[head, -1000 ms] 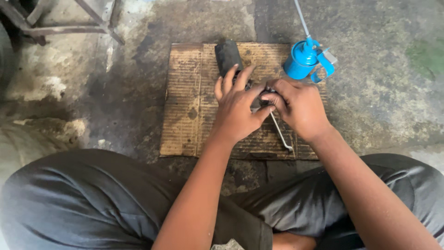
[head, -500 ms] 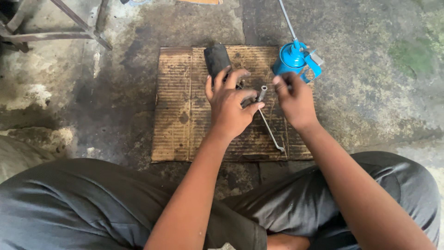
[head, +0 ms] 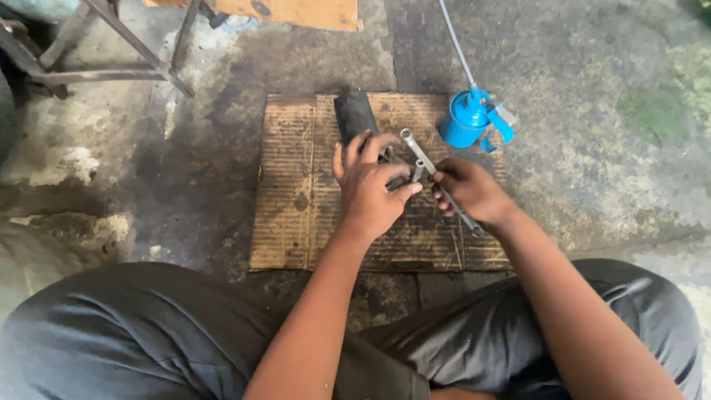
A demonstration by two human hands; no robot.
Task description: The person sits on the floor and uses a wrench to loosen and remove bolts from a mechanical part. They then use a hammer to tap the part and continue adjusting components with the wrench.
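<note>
Centrally, a slim metal wrench [head: 426,167] lies slanted across a worn cardboard sheet [head: 289,192] on the concrete floor [head: 592,111]; its ring end points up-left, its other end shows below the right wrist. Right hand [head: 470,191] is closed around the wrench shaft, fingers curled over it. Left hand [head: 370,185] sits just beside it, palm down, fingers bent over a small dark metal part [head: 396,174] that the wrench meets; thumb tip nearly touches the right hand's fingers. How tightly the left hand grips cannot be told, the part is mostly hidden under it.

Just above the left fingertips, a black cylindrical piece [head: 354,115] lies on the cardboard, touching or almost touching the fingers. Right of the wrench's top end stands a blue oil can [head: 466,122] with a blue trigger handle and a long thin spout [head: 453,44] angled up-left; it sits at the cardboard's right edge, near the right hand but apart from it.

Farther out: a rusty metal frame [head: 96,67] top left, the edge of a wooden board [head: 296,11] at the top. Person's legs in dark grey trousers [head: 133,333] fill the bottom, crossed, both forearms reaching out over them.
</note>
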